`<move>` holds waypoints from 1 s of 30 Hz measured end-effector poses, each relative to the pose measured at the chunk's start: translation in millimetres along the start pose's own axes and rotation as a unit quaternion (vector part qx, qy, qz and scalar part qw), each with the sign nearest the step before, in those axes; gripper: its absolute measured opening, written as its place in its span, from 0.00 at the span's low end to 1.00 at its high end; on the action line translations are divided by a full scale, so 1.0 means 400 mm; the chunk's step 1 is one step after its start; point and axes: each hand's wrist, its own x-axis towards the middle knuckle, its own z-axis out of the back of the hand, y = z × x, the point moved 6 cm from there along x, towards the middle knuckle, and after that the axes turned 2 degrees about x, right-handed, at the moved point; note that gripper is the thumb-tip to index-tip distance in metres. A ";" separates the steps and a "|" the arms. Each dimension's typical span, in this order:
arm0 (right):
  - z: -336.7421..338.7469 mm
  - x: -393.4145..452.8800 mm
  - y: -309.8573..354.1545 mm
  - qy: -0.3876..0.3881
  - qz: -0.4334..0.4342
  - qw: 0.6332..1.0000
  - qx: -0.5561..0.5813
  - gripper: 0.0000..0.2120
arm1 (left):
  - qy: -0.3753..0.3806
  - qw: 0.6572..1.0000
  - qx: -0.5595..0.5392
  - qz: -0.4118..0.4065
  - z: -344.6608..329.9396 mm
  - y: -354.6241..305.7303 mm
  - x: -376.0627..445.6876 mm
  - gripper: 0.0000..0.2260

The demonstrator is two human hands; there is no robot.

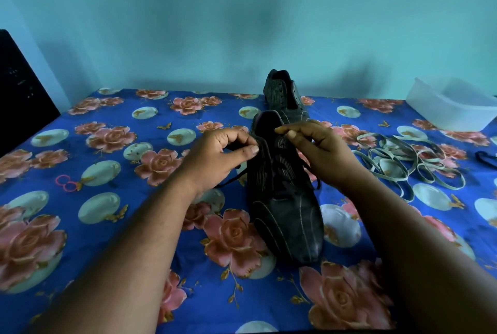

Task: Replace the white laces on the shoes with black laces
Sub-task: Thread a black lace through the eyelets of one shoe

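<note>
Two bare forearms, sleeveless to the frame's edge; hands [220, 156] without rings or watch.

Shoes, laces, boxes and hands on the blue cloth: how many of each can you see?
Shoes: 2, near shoe, far shoe
White lace pile: 1
Black laces: 2, one in the near shoe, a bit at the right edge
Box: 1
Pink rings: 1
Hands: 2, left hand, right hand
Total: 9
</note>
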 end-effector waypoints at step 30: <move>-0.007 0.000 -0.031 0.030 -0.022 0.999 0.027 0.09 | 0.028 0.997 0.065 0.011 -0.014 0.016 -0.003 0.17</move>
